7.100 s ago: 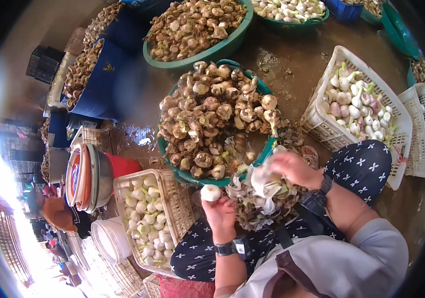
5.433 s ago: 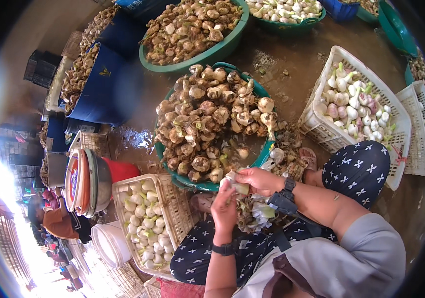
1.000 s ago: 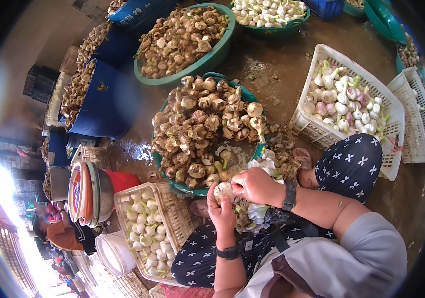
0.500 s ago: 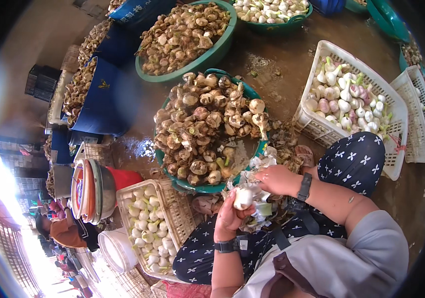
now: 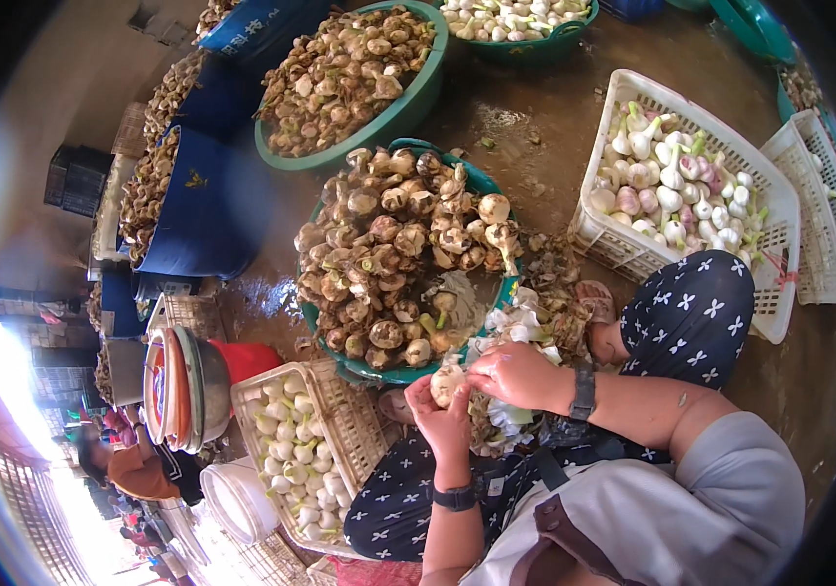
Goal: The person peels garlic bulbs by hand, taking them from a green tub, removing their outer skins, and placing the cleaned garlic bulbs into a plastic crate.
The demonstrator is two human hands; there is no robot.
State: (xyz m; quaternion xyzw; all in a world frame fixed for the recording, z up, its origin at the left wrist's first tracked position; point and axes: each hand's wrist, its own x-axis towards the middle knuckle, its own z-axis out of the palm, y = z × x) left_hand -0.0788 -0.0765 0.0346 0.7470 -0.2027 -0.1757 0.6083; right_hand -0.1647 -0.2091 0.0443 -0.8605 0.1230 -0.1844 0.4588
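My left hand [image 5: 443, 425] is closed around a garlic bulb [image 5: 447, 386], holding it up at the near edge of a green tub. The bulb's visible face is cream with brownish marks. My right hand [image 5: 521, 376] is beside the bulb on its right, fingertips pinched together against its side; whatever they pinch is hidden. Brown, unpeeled garlic bulbs [image 5: 379, 249] fill most of the green tub [image 5: 514, 285] in front of me. Loose white garlic skins [image 5: 506, 415] lie under my right hand, between my legs.
White crates of cleaned garlic stand at my right [image 5: 779, 210] and left [image 5: 364, 430]. A larger green basin [image 5: 428, 93] and blue bins [image 5: 203, 210] hold brown garlic farther off. Stacked tubs [image 5: 184, 381] and a white bucket [image 5: 239, 498] are at left, near another person [image 5: 140, 469].
My left hand has moved left with the bulb, which shows a browner face instead of its white side. My right hand has come left from the skins to the bulb.
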